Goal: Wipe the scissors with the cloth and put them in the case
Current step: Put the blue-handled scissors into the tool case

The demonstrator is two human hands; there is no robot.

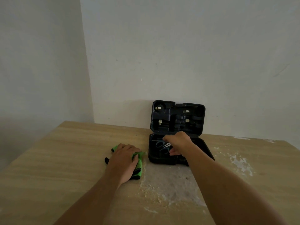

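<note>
A black plastic case [201, 150] stands open on the table, its lid [177, 117] upright against the wall. Blue-handled scissors [160, 144] lie in the left part of the case's bottom half. My right hand [178, 142] reaches into the case directly over the scissors, fingers curled down at them; the grip itself is hidden. My left hand [125, 161] lies flat on the green and black cloth [138, 163], which rests on the table just left of the case.
The wooden table [73, 159] has a worn patch with whitish crumbs [170, 184] in front of the case and more flaking to the right [240, 163]. Pale walls meet in a corner behind the table's left side.
</note>
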